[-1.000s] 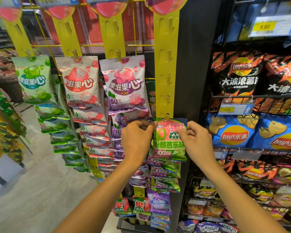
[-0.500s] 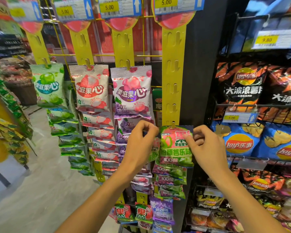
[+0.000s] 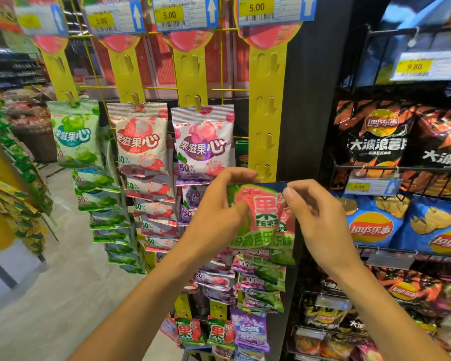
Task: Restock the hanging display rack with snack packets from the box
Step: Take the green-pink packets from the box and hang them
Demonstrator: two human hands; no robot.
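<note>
A pink-and-green snack packet (image 3: 261, 217) is held up in front of the rightmost yellow hanging strip (image 3: 267, 105), just below its lowest free hooks. My left hand (image 3: 216, 217) pinches the packet's top left corner. My right hand (image 3: 315, 220) pinches its top right corner. Below it, several similar packets (image 3: 261, 280) hang on the same strip. Three more strips to the left carry green (image 3: 74, 134), red (image 3: 138, 142) and purple (image 3: 202, 145) packets. No box is in view.
A black wire rack of crisp bags (image 3: 375, 225) stands close on the right. Price tags (image 3: 255, 7) run along the top. Another display (image 3: 13, 194) lines the left side, with open floor (image 3: 63, 282) between.
The view has tilted up and drawn closer. Both hands now hold the packet by its top corners a little out from the strip, where before they worked at its top by the hook.
</note>
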